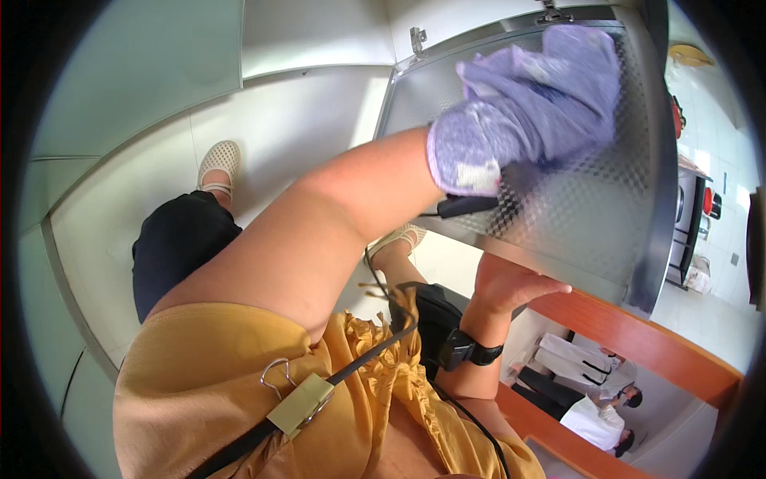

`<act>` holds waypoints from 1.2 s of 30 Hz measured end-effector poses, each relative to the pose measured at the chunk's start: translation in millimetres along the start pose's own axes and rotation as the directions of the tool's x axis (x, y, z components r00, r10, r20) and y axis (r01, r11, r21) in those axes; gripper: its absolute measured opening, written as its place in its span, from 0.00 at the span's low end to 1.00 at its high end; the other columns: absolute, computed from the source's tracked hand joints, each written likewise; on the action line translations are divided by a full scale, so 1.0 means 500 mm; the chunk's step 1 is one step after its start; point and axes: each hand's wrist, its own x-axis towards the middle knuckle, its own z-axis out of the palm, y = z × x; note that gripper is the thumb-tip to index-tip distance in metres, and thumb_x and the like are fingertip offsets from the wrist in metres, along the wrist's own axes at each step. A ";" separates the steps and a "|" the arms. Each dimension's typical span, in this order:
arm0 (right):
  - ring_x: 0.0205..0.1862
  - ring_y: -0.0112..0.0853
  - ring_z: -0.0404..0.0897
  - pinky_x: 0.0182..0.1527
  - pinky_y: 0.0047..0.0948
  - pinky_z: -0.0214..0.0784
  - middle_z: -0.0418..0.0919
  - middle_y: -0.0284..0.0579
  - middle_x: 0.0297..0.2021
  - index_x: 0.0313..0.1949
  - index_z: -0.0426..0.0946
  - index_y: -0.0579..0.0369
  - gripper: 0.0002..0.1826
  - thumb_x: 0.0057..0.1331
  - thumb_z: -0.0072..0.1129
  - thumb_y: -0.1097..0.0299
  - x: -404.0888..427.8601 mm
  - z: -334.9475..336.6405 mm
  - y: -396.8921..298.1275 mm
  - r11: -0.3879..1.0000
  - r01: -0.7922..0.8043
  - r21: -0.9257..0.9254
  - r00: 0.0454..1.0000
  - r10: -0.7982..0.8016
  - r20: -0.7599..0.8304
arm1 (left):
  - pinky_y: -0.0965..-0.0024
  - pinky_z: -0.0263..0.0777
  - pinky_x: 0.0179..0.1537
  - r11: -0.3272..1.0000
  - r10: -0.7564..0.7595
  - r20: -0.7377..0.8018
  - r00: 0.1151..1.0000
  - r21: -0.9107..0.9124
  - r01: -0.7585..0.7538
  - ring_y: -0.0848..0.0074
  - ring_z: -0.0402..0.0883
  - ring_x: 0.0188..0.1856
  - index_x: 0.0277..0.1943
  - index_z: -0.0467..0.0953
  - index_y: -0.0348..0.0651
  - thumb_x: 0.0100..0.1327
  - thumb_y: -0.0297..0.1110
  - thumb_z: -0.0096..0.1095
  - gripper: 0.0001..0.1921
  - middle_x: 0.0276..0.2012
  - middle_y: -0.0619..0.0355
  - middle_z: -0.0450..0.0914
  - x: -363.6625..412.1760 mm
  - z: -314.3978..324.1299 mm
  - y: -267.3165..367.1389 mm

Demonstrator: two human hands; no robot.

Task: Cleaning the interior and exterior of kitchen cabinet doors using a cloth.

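Note:
A crumpled lavender cloth with pale trim covers my left hand, hiding its fingers, and lies against a patterned, framed glass door panel. The cloth hangs back over the wrist, where a black device shows below it. My right hand is at the lower edge of the panel, thumb extended along it. Its fingers are behind the frosted glass as a faint blur, so their grip is unclear. A black wrist-worn device is strapped to the right wrist.
Metal hinges join the panel to a white cabinet. Pale green doors curve along the left. An orange-brown wooden frame crosses the lower right, with people in white tops beyond. A stove stands at the far right.

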 end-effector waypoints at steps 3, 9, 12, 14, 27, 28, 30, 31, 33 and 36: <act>0.70 0.41 0.52 0.71 0.49 0.43 0.52 0.40 0.71 0.71 0.50 0.48 0.48 0.63 0.31 0.25 -0.017 0.000 -0.029 0.984 -0.069 0.162 0.997 0.062 0.048 | 0.70 0.74 0.38 0.988 0.000 0.102 0.995 0.156 -0.016 0.70 0.76 0.33 0.35 0.75 0.39 0.61 0.27 0.48 0.07 0.29 0.53 0.74 -0.061 0.011 -0.089; 0.69 0.40 0.55 0.70 0.49 0.46 0.54 0.39 0.69 0.69 0.53 0.48 0.47 0.63 0.32 0.25 -0.044 0.004 -0.046 0.982 -0.083 0.167 0.995 0.072 0.073 | 0.73 0.74 0.38 0.745 -0.392 0.474 0.789 0.666 -0.030 0.72 0.77 0.31 0.35 0.75 0.36 0.67 0.33 0.45 0.12 0.27 0.53 0.75 -0.398 0.102 -0.344; 0.69 0.38 0.56 0.70 0.46 0.46 0.55 0.38 0.69 0.69 0.54 0.48 0.46 0.64 0.31 0.26 -0.047 0.000 -0.040 0.992 -0.051 0.116 0.996 0.043 0.077 | 0.72 0.75 0.40 0.526 -0.610 0.611 0.504 0.788 -0.320 0.72 0.78 0.33 0.39 0.76 0.34 0.69 0.36 0.44 0.15 0.31 0.53 0.78 -0.480 0.101 -0.343; 0.68 0.38 0.57 0.70 0.45 0.47 0.56 0.37 0.69 0.69 0.54 0.48 0.46 0.64 0.31 0.26 -0.049 -0.002 -0.041 0.996 -0.034 0.084 0.998 0.029 0.061 | 0.72 0.75 0.40 0.635 -0.609 0.659 0.442 0.738 -0.226 0.72 0.78 0.33 0.40 0.76 0.34 0.69 0.36 0.44 0.15 0.31 0.53 0.79 -0.521 0.069 -0.320; 0.70 0.38 0.53 0.72 0.42 0.41 0.54 0.38 0.70 0.70 0.52 0.48 0.46 0.65 0.27 0.26 0.004 -0.008 -0.027 0.994 -0.091 0.068 0.995 0.093 -0.025 | 0.69 0.74 0.39 0.962 -0.229 0.409 0.883 0.231 0.142 0.70 0.79 0.33 0.40 0.77 0.36 0.67 0.36 0.48 0.13 0.31 0.54 0.80 -0.309 -0.066 0.042; 0.71 0.38 0.53 0.72 0.42 0.39 0.53 0.38 0.70 0.70 0.51 0.48 0.47 0.64 0.27 0.25 0.005 -0.003 -0.029 0.993 -0.113 0.037 0.992 0.115 -0.049 | 0.69 0.74 0.39 0.979 -0.183 0.370 0.911 0.149 0.136 0.70 0.79 0.33 0.41 0.77 0.36 0.67 0.36 0.48 0.13 0.31 0.54 0.80 -0.283 -0.059 0.069; 0.71 0.39 0.52 0.73 0.43 0.39 0.52 0.39 0.70 0.70 0.51 0.49 0.48 0.64 0.26 0.25 -0.001 0.011 -0.034 0.979 -0.142 0.148 0.989 0.146 -0.018 | 0.69 0.74 0.39 0.993 -0.116 0.276 0.954 0.029 0.112 0.69 0.80 0.33 0.41 0.77 0.36 0.67 0.36 0.49 0.13 0.31 0.54 0.81 -0.224 -0.062 0.097; 0.71 0.39 0.51 0.73 0.43 0.38 0.52 0.39 0.70 0.70 0.50 0.49 0.48 0.63 0.26 0.24 -0.004 0.018 -0.038 0.951 -0.176 0.256 0.984 0.178 0.017 | 0.68 0.74 0.38 0.996 -0.086 0.231 0.969 -0.018 0.092 0.69 0.80 0.33 0.41 0.77 0.36 0.66 0.36 0.49 0.13 0.31 0.54 0.81 -0.191 -0.061 0.100; 0.71 0.39 0.51 0.73 0.43 0.38 0.50 0.40 0.71 0.71 0.49 0.49 0.49 0.63 0.26 0.24 -0.013 0.008 -0.027 0.967 -0.158 0.200 0.987 0.157 0.020 | 0.68 0.74 0.38 0.994 -0.047 0.141 0.989 -0.089 0.060 0.69 0.80 0.34 0.41 0.78 0.37 0.66 0.36 0.50 0.13 0.31 0.54 0.81 -0.128 -0.048 0.087; 0.71 0.40 0.51 0.72 0.46 0.39 0.51 0.42 0.71 0.71 0.48 0.50 0.50 0.63 0.27 0.24 -0.017 -0.024 -0.008 0.995 -0.053 0.090 0.998 0.054 -0.012 | 0.67 0.74 0.38 0.985 -0.028 0.060 0.998 -0.171 0.038 0.68 0.80 0.34 0.41 0.78 0.37 0.66 0.36 0.50 0.13 0.30 0.54 0.81 -0.033 0.011 0.050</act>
